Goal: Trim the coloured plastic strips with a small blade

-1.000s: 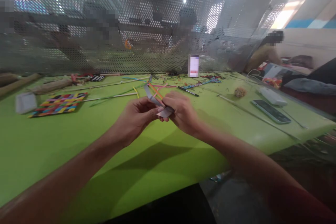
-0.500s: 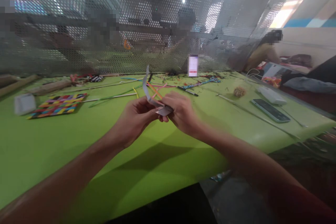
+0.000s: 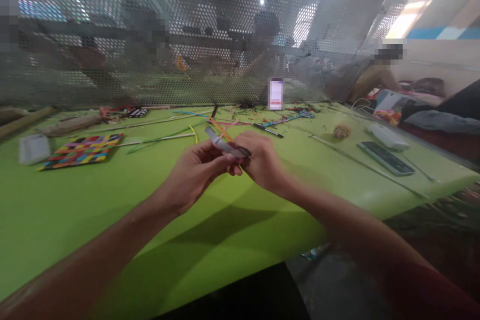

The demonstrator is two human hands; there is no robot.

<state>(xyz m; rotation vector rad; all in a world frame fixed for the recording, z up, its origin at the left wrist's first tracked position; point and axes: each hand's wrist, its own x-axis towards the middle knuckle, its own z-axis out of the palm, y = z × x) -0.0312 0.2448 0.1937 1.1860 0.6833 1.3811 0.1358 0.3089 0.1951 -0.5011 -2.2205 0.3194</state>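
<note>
Over the middle of the green table, both hands meet at a thin, flat grey strip [image 3: 214, 136]. My left hand [image 3: 195, 175] pinches it between thumb and fingers, and a short end juts up and left past them. Close beside it, my right hand [image 3: 261, 160] is closed around the strip's other end, with a small dark edge showing near its thumb. Whether that edge belongs to the strip, I cannot tell. Just behind the hands lie orange and pink strips [image 3: 223, 129], partly hidden by the fingers.
A multicoloured woven mat [image 3: 84, 151] and a whitish clear box [image 3: 34, 149] lie left. Behind are a black pen [image 3: 268, 130] and a lit phone [image 3: 276, 94] against a perforated screen [image 3: 210, 60]. Right are a dark phone [image 3: 386, 157], a thin stick [image 3: 356, 161] and a brown ball [image 3: 341, 132].
The grey strip's free end, which curled high above my left hand, is now much shorter and lower. Both hands stay nearly in place, still closed on it.
</note>
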